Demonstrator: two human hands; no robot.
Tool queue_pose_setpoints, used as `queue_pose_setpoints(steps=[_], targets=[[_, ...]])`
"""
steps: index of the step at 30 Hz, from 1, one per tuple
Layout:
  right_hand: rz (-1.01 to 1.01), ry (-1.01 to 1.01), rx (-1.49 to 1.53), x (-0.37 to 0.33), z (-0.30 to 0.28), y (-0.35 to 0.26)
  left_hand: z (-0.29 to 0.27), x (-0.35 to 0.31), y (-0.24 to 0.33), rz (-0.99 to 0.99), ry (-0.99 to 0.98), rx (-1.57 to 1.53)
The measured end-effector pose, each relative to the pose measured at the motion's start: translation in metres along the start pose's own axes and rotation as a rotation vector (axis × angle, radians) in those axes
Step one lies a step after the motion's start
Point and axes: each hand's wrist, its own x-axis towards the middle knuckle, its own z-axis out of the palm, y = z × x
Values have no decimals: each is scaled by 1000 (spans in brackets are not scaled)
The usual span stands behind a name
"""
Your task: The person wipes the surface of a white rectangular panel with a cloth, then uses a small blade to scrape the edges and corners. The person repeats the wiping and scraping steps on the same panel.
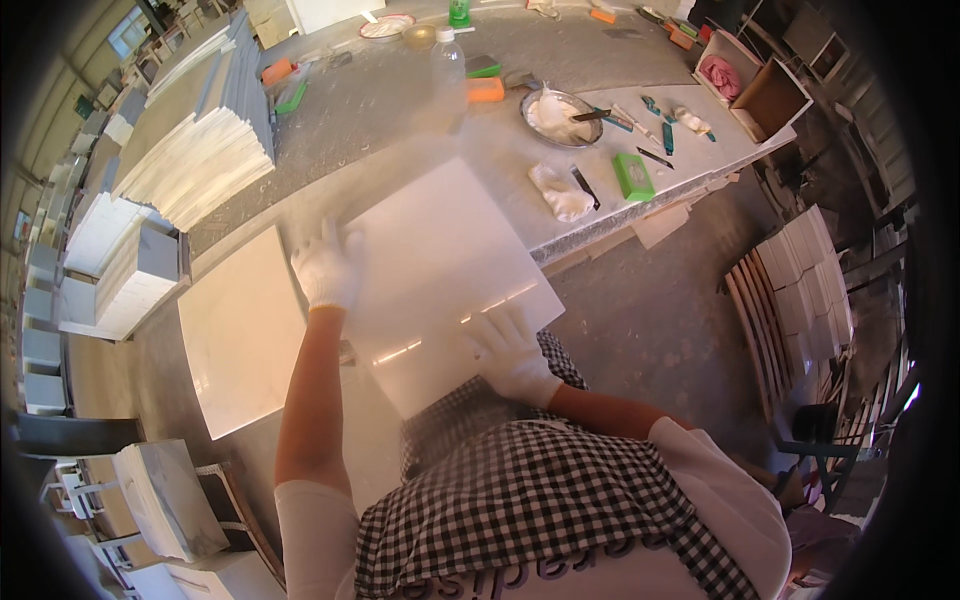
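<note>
Tile [450, 250]: white, shiny and flat, in front of the person, with its far part over the desk [360, 130] and its near corner by the checked apron [520, 490]. I cannot tell what holds up the near part.
Left grip [326, 268]: in a white glove, at the tile's left edge, fingers spread. It is blurry, so I cannot tell if it pinches the edge or only touches it.
Right grip [515, 362]: gloved too, laid on the tile's near right side, fingers apart, clamped on nothing.
Way to the tile: right of the left grip; ahead and to the left of the right grip. Both are at the tile, so neither is clearly nearer.
Long side: looks almost square, with one corner pointing away, so I cannot pick one.
Cream tile [240, 345]: just left of the left grip and forearm.
Right part of the desk: bowl [545, 122] with white paste, green box [632, 178], white cloth [558, 195].
Far left: big stack [195, 165] of slabs.
</note>
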Motion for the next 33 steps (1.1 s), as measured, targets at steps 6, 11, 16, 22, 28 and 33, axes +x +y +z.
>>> queue_pose_setpoints(steps=[6, 11, 16, 22, 28, 33], targets=[[-24, -3, -13, 4, -6, 0, 6, 14, -1, -61, -10, -31], [-42, -111, 19, 5, -16, 0, 12, 18, -5, -88, -17, -30], [-14, -182, 105, 10, -26, 25, 9, 15, -2, -91, 27, -96], [79, -18, -181, 47, -18, 82, 11, 16, -3, -86, 38, -68], [46, 288, -159, 137, 19, 111, 16, 15, -4, -67, 75, -87], [154, 96, -162, 154, 11, 106, 19, 15, -6, -47, 114, -81]])
